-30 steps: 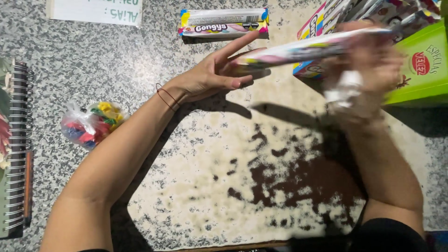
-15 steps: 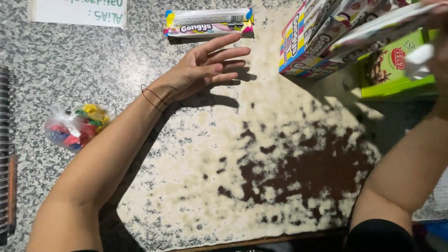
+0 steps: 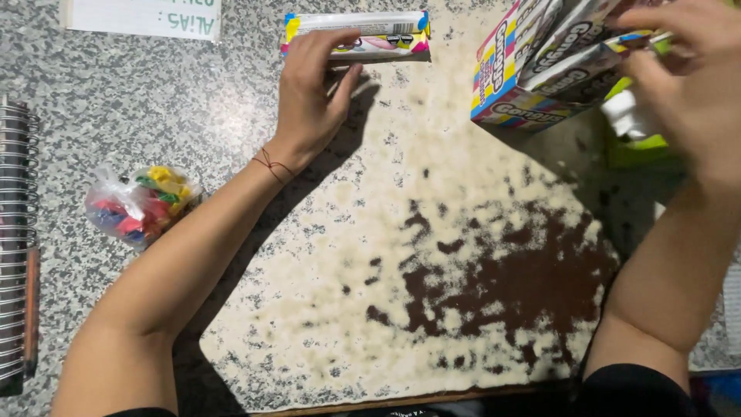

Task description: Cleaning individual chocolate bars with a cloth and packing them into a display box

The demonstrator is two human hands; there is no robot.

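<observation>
My left hand [image 3: 312,93] reaches to the far side of the speckled stone table [image 3: 255,309]. Its fingertips rest on a long colourful candy pack [image 3: 382,27] lying flat there, thumb just below its near edge. A thin red string circles that wrist. My right hand [image 3: 687,69] is at the upper right, closed on another long candy pack [image 3: 587,58]. It holds that pack tilted at the mouth of a multicoloured display box [image 3: 505,104] with more such packs inside. A white crumpled thing [image 3: 629,116] sits under this hand.
A small clear bag of colourful pieces [image 3: 143,205] lies at the left, and a spiral notebook [image 3: 15,232] runs along the left edge. A white paper sheet [image 3: 147,15] is at the top left. A green box [image 3: 641,147] stands behind the display box.
My left hand let go of the pack it shared with the right hand and moved up onto the far pack. My right hand carried its pack to the display box.
</observation>
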